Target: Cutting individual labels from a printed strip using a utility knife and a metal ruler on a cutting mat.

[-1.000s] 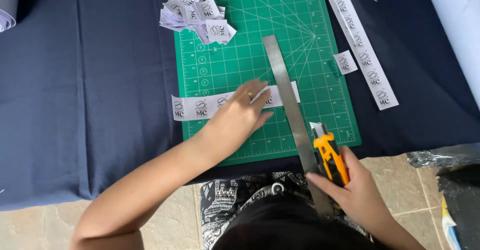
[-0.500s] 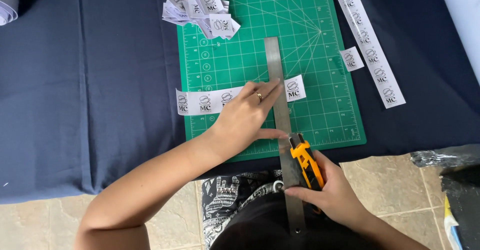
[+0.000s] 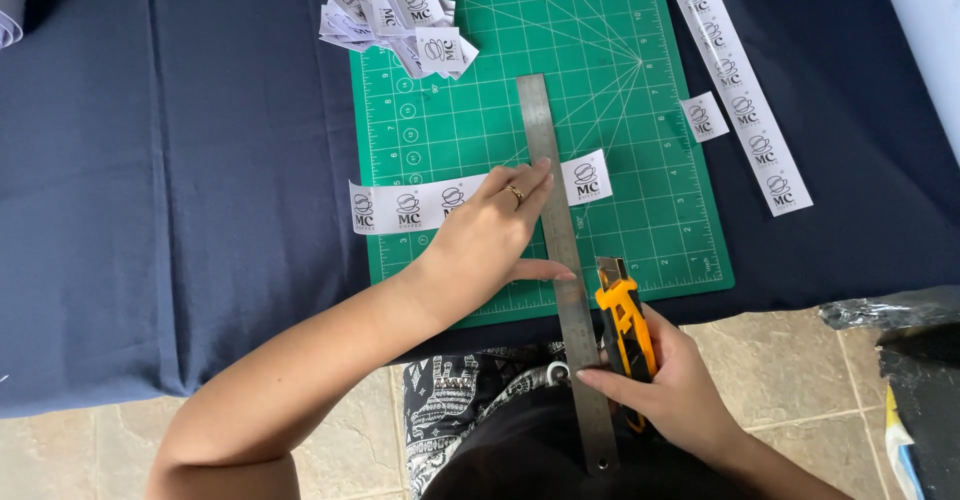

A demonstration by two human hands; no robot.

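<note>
Steel ruler pinned across paper strip by flat left hand, right hand gripping orange knife at ruler's right edge

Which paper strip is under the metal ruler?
The short strip across the green mat, pinned by the left hand. The long strip lies alone on the blue cloth.

Green mat (white gridlines), orange knife.
</note>
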